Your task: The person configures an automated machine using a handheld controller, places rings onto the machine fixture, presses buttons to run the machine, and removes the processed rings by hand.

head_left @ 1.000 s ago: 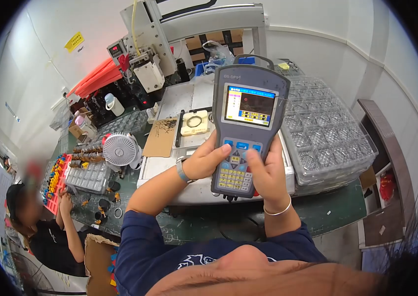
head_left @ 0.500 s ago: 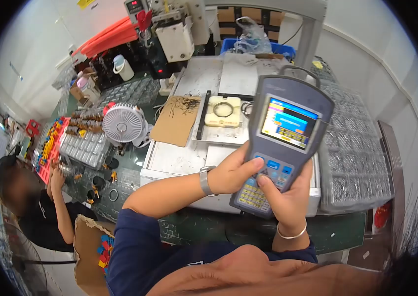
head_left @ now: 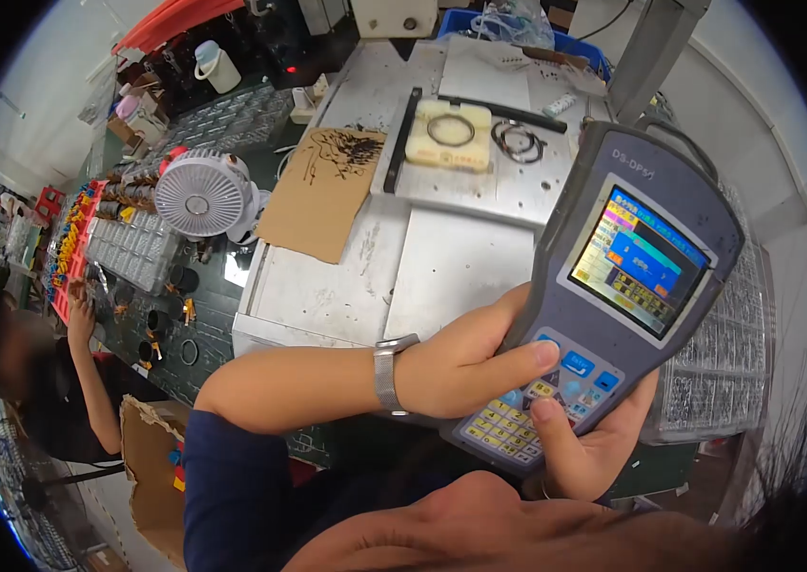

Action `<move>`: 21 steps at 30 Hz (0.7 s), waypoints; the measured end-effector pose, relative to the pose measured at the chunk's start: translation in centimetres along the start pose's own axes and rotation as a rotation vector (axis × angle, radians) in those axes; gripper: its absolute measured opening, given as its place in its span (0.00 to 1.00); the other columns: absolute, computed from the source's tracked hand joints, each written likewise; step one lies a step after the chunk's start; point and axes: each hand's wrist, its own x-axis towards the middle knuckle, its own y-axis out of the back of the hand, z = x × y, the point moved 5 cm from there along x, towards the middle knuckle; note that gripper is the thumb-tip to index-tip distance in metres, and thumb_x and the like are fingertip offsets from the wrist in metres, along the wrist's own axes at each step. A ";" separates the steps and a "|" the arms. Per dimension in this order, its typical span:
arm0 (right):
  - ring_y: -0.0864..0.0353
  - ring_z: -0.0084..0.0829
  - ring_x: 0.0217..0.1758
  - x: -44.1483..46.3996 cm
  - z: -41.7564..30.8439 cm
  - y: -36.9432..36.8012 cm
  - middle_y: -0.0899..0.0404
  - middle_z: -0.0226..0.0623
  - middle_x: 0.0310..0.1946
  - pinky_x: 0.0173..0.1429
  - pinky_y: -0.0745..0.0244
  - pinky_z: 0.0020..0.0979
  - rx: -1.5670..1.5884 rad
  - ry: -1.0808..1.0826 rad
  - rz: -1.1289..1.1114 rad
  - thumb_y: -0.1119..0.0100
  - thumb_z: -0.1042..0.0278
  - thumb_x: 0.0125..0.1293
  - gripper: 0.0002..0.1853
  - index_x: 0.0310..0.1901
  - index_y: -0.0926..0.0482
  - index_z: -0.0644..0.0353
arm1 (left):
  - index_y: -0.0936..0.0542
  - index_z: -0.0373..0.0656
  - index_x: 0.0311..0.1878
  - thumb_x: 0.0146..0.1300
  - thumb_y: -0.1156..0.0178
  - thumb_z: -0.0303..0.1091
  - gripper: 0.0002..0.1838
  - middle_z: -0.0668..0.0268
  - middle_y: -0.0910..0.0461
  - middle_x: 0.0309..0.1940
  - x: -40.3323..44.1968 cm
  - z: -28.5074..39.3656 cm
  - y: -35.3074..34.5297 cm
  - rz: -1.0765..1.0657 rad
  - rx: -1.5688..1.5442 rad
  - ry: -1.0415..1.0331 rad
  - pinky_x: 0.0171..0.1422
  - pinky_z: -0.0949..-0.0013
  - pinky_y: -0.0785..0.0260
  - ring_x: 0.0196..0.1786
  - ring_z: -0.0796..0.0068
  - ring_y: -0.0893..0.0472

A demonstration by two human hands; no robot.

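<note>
Handheld controller [head_left: 586, 331], screen [head_left: 637, 257] lit, tilts in front of a metal platform [head_left: 465, 262], gripped at its 2 sides by the fingers [head_left: 518, 303] of the left hand [head_left: 451, 372] and right hand [head_left: 596, 450], thumbs [head_left: 527, 361] over the keys [head_left: 500, 429]. Farther off, 1 pale block [head_left: 449, 155] bears a dark ring [head_left: 450, 145], loose rings [head_left: 519, 147] just beside; beyond stands a blue bin [head_left: 459, 21].

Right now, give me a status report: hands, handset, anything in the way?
Left hand and right hand gripping handset. Screen lit. Thumbs hide some keys; no other obstruction seen.
</note>
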 end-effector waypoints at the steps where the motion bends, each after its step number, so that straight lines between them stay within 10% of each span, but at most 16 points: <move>1: 0.29 0.34 0.60 0.0 -0.1 0.0 0.35 0.47 0.59 0.63 0.33 0.34 -0.002 -0.007 0.005 0.37 0.84 0.52 0.45 0.68 0.53 0.67 | 0.44 0.32 0.69 0.72 0.53 0.35 0.27 0.57 0.34 0.63 0.0 -0.1 0.2 -0.001 -0.011 0.006 0.70 0.66 0.43 0.66 0.73 0.36; 21: 0.30 0.38 0.62 -0.8 0.9 0.2 0.36 0.56 0.62 0.66 0.36 0.37 0.074 -0.028 0.102 0.44 0.84 0.52 0.45 0.70 0.56 0.72 | 0.40 0.30 0.62 0.69 0.47 0.37 0.26 0.52 0.24 0.46 0.1 -0.5 0.8 0.059 0.136 -0.133 0.52 0.66 0.31 0.47 0.69 0.24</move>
